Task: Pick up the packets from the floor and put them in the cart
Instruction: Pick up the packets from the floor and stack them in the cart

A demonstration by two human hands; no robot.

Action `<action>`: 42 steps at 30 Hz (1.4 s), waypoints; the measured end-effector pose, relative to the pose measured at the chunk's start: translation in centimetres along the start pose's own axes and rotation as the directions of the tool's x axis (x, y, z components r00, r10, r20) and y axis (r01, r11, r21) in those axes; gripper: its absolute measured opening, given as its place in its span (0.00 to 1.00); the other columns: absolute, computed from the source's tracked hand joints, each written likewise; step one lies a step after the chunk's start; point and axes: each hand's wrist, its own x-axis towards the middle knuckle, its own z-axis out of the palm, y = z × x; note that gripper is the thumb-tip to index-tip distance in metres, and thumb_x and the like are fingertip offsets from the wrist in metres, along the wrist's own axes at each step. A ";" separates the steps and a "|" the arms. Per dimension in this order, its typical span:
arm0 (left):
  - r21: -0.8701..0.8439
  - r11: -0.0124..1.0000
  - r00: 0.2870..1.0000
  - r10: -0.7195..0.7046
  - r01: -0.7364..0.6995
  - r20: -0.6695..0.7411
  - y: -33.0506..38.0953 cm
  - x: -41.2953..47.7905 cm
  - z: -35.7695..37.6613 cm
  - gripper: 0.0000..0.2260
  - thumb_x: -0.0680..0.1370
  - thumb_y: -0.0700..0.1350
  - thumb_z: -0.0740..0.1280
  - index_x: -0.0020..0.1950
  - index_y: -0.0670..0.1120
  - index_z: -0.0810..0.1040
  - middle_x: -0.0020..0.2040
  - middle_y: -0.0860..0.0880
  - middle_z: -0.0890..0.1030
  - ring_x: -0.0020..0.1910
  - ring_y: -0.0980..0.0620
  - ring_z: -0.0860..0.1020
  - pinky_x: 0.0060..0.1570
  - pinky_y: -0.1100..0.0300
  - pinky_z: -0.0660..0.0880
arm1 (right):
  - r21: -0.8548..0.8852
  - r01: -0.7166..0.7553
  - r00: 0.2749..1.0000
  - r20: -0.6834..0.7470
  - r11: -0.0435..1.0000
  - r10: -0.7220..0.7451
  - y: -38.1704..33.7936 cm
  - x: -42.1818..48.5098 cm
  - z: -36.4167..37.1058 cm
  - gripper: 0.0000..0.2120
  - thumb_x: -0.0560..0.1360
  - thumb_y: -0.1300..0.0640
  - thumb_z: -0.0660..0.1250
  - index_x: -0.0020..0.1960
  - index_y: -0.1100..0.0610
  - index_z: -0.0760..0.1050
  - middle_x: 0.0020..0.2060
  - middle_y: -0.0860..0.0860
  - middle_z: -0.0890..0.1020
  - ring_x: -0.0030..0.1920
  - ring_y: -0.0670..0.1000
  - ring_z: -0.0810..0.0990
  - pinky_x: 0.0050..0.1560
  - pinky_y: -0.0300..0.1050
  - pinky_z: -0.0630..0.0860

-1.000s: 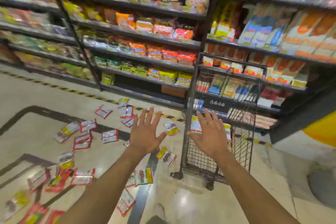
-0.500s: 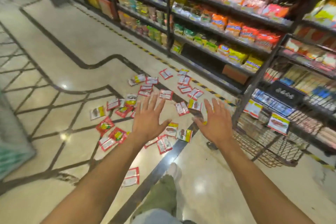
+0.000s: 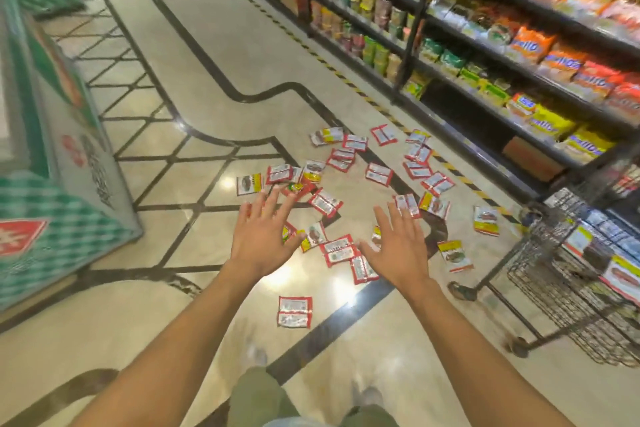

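Several small red, white and yellow packets [image 3: 337,250] lie scattered on the shiny tiled floor ahead of me. One packet [image 3: 294,311] lies apart, nearer my feet. My left hand [image 3: 263,239] and my right hand [image 3: 398,246] are stretched out above the packets, fingers spread, holding nothing. The black wire cart [image 3: 568,291] stands at the right, by the shelves, with a few packets inside it. Some packets are hidden behind my hands.
Black shelves [image 3: 485,55] full of snack bags run along the right, behind a yellow-black floor stripe. A green and white chequered display box [image 3: 62,191] stands at the left. My legs and shoes [image 3: 370,395] show at the bottom.
My view has swung left and down, from the cart towards the floor. The cart has slid to the right edge; the packets now sit under my hands. Both hands stay spread and hold nothing.
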 end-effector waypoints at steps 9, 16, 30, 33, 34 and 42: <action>-0.053 0.998 0.983 0.025 -0.016 0.183 -14.2 4.2 5.3 0.38 0.79 0.72 0.50 0.85 0.56 0.51 0.86 0.47 0.50 0.85 0.41 0.50 0.80 0.37 0.49 | -0.019 -0.025 0.990 0.142 0.999 0.028 -11.3 6.2 7.1 0.40 0.78 0.29 0.60 0.83 0.48 0.58 0.83 0.54 0.59 0.83 0.61 0.56 0.81 0.62 0.55; -0.064 0.998 0.956 -0.005 0.025 0.293 -19.8 8.2 14.7 0.39 0.78 0.75 0.47 0.85 0.57 0.51 0.86 0.47 0.52 0.84 0.41 0.52 0.81 0.37 0.51 | -0.008 -0.001 0.939 0.344 1.000 0.004 -14.5 11.9 17.6 0.43 0.75 0.27 0.63 0.83 0.46 0.55 0.83 0.52 0.62 0.82 0.58 0.59 0.80 0.60 0.58; -0.205 0.946 0.901 -0.152 0.252 0.407 -23.9 13.4 56.1 0.34 0.81 0.67 0.55 0.83 0.52 0.62 0.84 0.45 0.61 0.81 0.38 0.61 0.78 0.36 0.61 | 0.075 0.236 0.699 0.679 0.969 -0.223 -11.1 23.9 66.2 0.42 0.73 0.37 0.73 0.80 0.53 0.65 0.73 0.56 0.74 0.72 0.60 0.74 0.70 0.57 0.73; -0.208 0.930 0.874 -0.183 0.302 0.450 -23.5 12.9 65.8 0.33 0.81 0.69 0.52 0.84 0.55 0.58 0.85 0.48 0.58 0.83 0.41 0.59 0.80 0.37 0.58 | 0.076 0.248 0.664 0.713 0.966 -0.227 -9.8 24.9 76.4 0.44 0.74 0.39 0.74 0.82 0.52 0.58 0.74 0.54 0.71 0.73 0.58 0.70 0.70 0.54 0.70; -0.213 0.922 0.865 -0.197 0.324 0.462 -23.3 12.7 68.6 0.33 0.81 0.69 0.52 0.84 0.57 0.56 0.85 0.49 0.56 0.83 0.42 0.57 0.81 0.38 0.56 | 0.083 0.245 0.654 0.722 0.966 -0.228 -9.5 25.1 79.4 0.45 0.74 0.40 0.74 0.82 0.52 0.56 0.75 0.54 0.70 0.73 0.58 0.70 0.71 0.54 0.70; -0.236 0.893 0.800 -0.193 0.383 0.568 -23.7 11.5 81.7 0.33 0.80 0.67 0.54 0.83 0.56 0.55 0.86 0.50 0.54 0.84 0.44 0.54 0.82 0.42 0.52 | -0.087 0.398 0.699 0.674 0.913 -0.241 -7.8 22.8 94.1 0.32 0.71 0.49 0.76 0.70 0.58 0.68 0.61 0.56 0.76 0.60 0.60 0.77 0.61 0.56 0.74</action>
